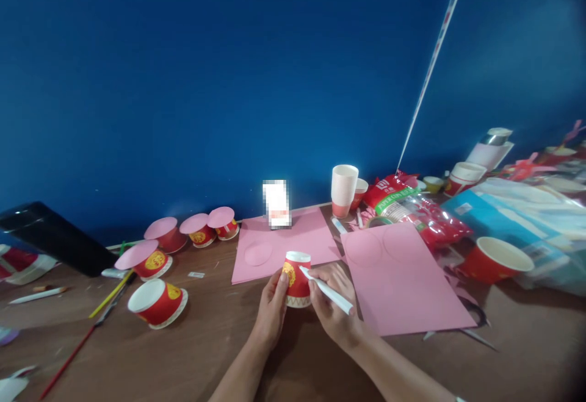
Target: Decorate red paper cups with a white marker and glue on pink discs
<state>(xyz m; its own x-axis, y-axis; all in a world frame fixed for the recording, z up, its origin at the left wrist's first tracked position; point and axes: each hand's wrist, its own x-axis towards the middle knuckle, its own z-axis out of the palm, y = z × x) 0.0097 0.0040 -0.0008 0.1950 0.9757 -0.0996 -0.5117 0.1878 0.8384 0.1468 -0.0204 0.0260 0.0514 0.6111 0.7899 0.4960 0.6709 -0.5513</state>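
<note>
My left hand (273, 304) grips the left side of a red paper cup (297, 283) that stands upside down, its white base on top. The cup has a gold emblem and a zigzag line along the pale band at its lower rim. A white pen (333, 293) is held in my right hand (336, 298), with its tip close to the cup's upper side; whether it touches I cannot tell. My right fingers also rest near the cup's right side. Behind the cup lies a pink sheet (293, 249) with a cut pink circle (259, 253) on it.
Several red cups topped with pink discs (161, 227) line the left side, near an upturned cup (155, 304). At right are another pink sheet (407, 286), scissors (478, 336), a red cup (497, 262) and a paper-cup bag (412, 207). A cup stack (344, 190) stands by the blue wall.
</note>
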